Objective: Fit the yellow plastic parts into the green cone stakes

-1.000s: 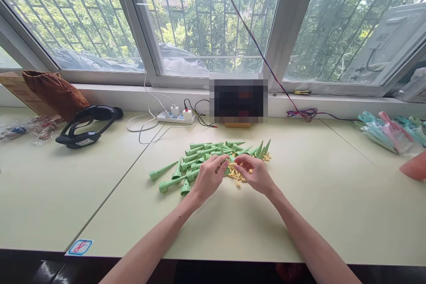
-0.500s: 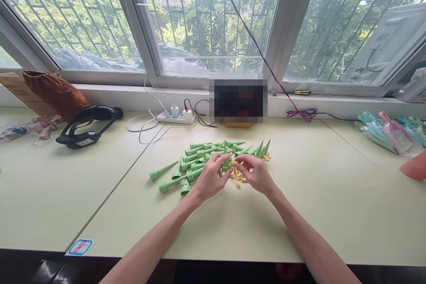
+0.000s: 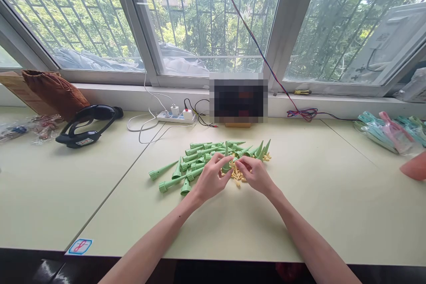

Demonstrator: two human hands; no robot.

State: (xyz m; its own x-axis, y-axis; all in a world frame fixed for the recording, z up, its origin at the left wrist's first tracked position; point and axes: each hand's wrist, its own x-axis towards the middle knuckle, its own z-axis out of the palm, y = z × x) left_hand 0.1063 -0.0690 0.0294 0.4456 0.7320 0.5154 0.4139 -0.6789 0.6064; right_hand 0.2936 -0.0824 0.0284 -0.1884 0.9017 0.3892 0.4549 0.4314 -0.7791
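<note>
My left hand (image 3: 213,174) curves its thumb and fingers round an upright green plastic spike (image 3: 226,165), whose tip rises above the fingers. Close to the spike's right side, my right hand (image 3: 257,174) has thumb and forefinger pinched together; what they hold is too small to make out. Below and between the hands lies a heap of small yellow pegs (image 3: 237,176), partly covered by the right fingers. Several more green spikes with ribbed caps (image 3: 173,183) are piled to the left and behind. A few others stand point up (image 3: 261,149) beyond my right hand.
Behind the pile is a blurred-out dark box (image 3: 238,100). A power strip (image 3: 176,117) with white cables lies by the window sill. A black headset (image 3: 88,126) and brown bag (image 3: 55,93) are at left; bagged coloured straps (image 3: 389,131) and a reddish object (image 3: 414,166) at right.
My right fingertips have shifted slightly and closed in nearer the spike. The spike's tip has moved a little to the right; my left hand stays almost in place.
</note>
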